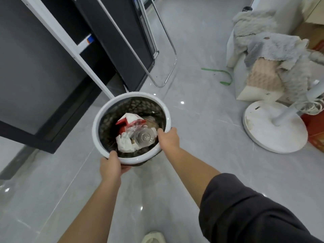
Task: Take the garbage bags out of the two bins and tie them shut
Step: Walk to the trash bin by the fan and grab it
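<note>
A round bin with a white rim (98,120) and a black lattice wall stands on the grey tiled floor in the middle of the view. A thin clear bag lining it holds rubbish (135,133): white paper, a red and white carton, a clear plastic bottle. My left hand (112,164) grips the near edge of the white rim. My right hand (168,137) holds the rim on its right side, fingers curled over the edge. Only this one bin is in view.
A black cabinet with white frame (52,67) and a chrome rail (168,55) stand to the left and behind the bin. At right are a white fan base (273,130), a grey blanket over boxes (273,55) and a green strap (222,76) on the floor.
</note>
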`<state>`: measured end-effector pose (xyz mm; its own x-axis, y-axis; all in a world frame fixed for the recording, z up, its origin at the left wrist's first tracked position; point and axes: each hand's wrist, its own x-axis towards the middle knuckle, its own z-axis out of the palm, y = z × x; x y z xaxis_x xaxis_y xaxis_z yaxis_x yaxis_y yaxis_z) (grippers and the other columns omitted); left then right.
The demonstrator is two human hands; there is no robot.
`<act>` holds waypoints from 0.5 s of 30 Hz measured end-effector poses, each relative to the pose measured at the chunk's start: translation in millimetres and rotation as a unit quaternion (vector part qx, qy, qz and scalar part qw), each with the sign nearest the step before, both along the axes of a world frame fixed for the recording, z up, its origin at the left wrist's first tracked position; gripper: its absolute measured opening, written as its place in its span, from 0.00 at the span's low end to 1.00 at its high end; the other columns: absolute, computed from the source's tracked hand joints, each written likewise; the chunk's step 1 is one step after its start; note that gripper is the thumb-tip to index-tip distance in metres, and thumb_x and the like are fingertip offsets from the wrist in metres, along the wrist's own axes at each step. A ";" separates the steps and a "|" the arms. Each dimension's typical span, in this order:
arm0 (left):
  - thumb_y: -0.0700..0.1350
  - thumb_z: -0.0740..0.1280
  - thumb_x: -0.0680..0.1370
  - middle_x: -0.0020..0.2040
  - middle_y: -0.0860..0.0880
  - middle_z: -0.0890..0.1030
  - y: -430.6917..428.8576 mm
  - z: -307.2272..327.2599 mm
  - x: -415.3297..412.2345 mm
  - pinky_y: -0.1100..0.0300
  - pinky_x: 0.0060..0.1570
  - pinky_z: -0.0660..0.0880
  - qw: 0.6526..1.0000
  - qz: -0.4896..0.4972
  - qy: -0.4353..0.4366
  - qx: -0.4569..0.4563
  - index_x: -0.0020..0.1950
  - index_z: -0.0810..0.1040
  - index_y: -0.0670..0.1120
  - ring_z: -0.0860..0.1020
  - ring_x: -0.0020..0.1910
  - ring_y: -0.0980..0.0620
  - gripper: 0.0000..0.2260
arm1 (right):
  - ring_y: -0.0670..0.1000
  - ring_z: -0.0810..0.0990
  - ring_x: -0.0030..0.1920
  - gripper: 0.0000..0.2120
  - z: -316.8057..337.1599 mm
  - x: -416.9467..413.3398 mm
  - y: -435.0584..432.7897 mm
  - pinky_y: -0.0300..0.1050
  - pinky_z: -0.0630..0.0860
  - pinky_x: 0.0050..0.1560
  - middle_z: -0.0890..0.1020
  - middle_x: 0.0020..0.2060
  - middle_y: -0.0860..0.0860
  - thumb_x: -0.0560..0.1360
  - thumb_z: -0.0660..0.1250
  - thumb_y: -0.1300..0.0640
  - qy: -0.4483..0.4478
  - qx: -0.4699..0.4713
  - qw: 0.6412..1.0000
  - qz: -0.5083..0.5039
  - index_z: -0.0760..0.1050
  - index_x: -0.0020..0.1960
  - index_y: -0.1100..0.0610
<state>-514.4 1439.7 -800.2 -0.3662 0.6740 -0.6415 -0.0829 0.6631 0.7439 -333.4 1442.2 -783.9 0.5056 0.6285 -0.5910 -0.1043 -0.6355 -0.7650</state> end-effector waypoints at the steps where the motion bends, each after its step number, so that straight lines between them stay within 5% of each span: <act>1: 0.45 0.59 0.74 0.52 0.37 0.78 -4.5 1.2 3.8 0.56 0.25 0.78 0.999 -0.023 0.037 -0.009 0.58 0.72 0.40 0.81 0.42 0.37 0.15 | 0.51 0.75 0.39 0.13 1.4 12.0 -8.6 0.46 0.72 0.45 0.77 0.49 0.55 0.75 0.63 0.52 -0.023 -0.001 1.000 -0.021 0.66 0.55 0.57; 7: 0.40 0.58 0.76 0.49 0.39 0.76 -31.4 24.2 20.5 0.51 0.36 0.78 0.950 -0.231 0.199 -0.058 0.56 0.71 0.43 0.76 0.42 0.41 0.09 | 0.60 0.76 0.54 0.18 17.5 58.4 -57.1 0.54 0.75 0.53 0.71 0.60 0.57 0.77 0.57 0.54 -0.152 -0.092 0.983 -0.050 0.63 0.66 0.55; 11: 0.42 0.57 0.77 0.47 0.39 0.77 -36.4 37.6 32.0 0.51 0.47 0.77 0.856 -0.396 0.321 -0.088 0.61 0.70 0.42 0.77 0.46 0.38 0.13 | 0.61 0.73 0.58 0.18 27.2 77.9 -88.4 0.55 0.73 0.55 0.71 0.60 0.58 0.78 0.54 0.58 -0.217 -0.180 0.960 -0.010 0.65 0.68 0.54; 15: 0.40 0.57 0.78 0.55 0.35 0.77 -45.8 48.5 50.3 0.55 0.46 0.71 0.822 -0.457 0.324 -0.099 0.63 0.69 0.41 0.76 0.52 0.37 0.14 | 0.62 0.73 0.59 0.19 34.7 88.8 -120.6 0.56 0.74 0.56 0.71 0.59 0.59 0.77 0.56 0.62 -0.196 -0.240 0.951 0.003 0.66 0.67 0.55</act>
<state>-464.0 1393.9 -751.7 -0.0726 0.7640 -0.6412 0.8888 0.3412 0.3060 -244.6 1321.5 -749.2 0.7439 0.3376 -0.5768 0.1336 -0.9207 -0.3667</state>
